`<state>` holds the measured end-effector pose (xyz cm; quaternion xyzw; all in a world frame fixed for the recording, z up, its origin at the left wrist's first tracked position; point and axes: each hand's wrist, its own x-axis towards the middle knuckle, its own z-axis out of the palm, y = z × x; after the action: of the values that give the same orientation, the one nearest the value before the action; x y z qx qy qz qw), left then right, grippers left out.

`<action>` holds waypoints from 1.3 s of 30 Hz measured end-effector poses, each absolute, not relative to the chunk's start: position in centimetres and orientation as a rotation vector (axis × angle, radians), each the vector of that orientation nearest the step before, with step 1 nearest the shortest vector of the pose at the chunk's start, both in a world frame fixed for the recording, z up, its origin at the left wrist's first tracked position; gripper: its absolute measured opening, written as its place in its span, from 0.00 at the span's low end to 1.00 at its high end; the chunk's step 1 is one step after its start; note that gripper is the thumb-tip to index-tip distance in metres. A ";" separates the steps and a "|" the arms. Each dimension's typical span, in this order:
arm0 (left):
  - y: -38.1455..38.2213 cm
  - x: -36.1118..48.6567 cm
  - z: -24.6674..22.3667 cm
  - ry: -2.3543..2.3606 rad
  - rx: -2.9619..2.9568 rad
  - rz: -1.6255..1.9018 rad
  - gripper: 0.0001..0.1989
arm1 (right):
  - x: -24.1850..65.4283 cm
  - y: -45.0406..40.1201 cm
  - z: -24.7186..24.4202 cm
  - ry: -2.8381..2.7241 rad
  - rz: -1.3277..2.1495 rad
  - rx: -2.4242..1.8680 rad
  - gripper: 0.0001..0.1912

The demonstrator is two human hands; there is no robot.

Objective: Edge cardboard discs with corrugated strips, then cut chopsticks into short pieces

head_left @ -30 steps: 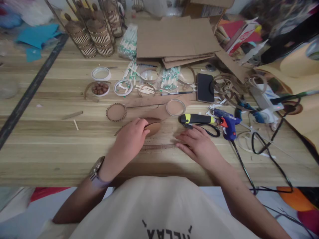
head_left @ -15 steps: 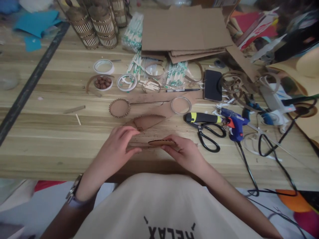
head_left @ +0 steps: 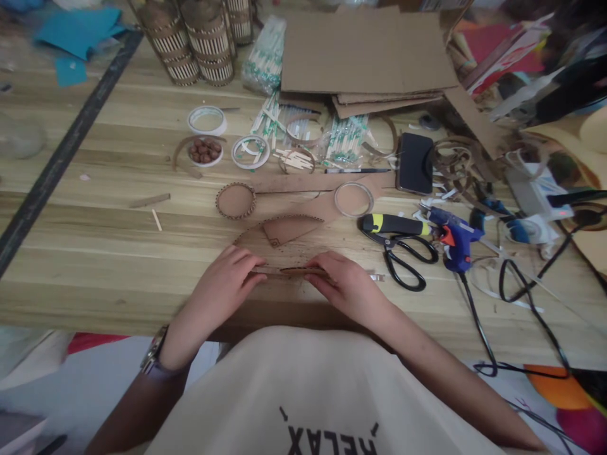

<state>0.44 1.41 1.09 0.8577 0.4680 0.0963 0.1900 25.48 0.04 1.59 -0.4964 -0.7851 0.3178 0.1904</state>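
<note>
Near the table's front edge, my right hand (head_left: 348, 281) pinches a small cardboard piece (head_left: 301, 270), seen almost edge-on. My left hand (head_left: 230, 275) is closed on the end of a thin cardboard strip (head_left: 271, 270) that runs toward that piece; whether the two touch is hard to make out. Just beyond my hands lies a cut cardboard scrap (head_left: 294, 229) with a curved edge. Behind it are a round cardboard disc with a ridged rim (head_left: 236, 201) and a tape ring (head_left: 353, 200) resting on brown cardboard.
To the right are black-handled scissors (head_left: 406, 268), a black and yellow tool handle (head_left: 396, 224), a blue glue gun (head_left: 455, 240) with trailing cable, and a phone (head_left: 415, 163). Cardboard sheets (head_left: 365, 50), bagged sticks (head_left: 265, 57) and a bowl of brown balls (head_left: 205, 151) stand farther back.
My left hand has moved right and closed on the strip, where its fingers were apart before. The cardboard piece in my right hand has tipped flatter to view. The camera view has shifted slightly.
</note>
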 end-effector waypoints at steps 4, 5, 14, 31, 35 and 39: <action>1.4 0.4 1.2 1.308 2.408 0.255 0.05 | 25.4 0.2 1.5 -2.240 0.859 -1.364 0.03; 1.4 0.4 1.2 1.305 2.409 0.254 0.05 | 25.3 0.2 1.5 -2.248 0.853 -1.359 0.03; 1.4 0.3 1.0 1.303 2.413 0.250 0.06 | 25.4 0.3 1.4 -2.308 0.816 -1.337 0.03; 1.2 0.8 1.8 1.379 2.224 0.353 0.06 | 25.2 1.0 1.6 -2.437 0.738 -1.368 0.04; 1.2 0.8 1.7 1.380 2.233 0.375 0.06 | 25.3 0.9 1.6 -2.445 0.731 -1.364 0.04; 1.3 0.7 1.5 1.377 2.237 0.367 0.07 | 25.3 1.0 1.6 -2.442 0.723 -1.362 0.04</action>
<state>0.66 1.26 1.52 0.8182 0.5038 0.1344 0.2423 25.33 0.96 1.58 -0.4678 -0.8388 0.2482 0.1263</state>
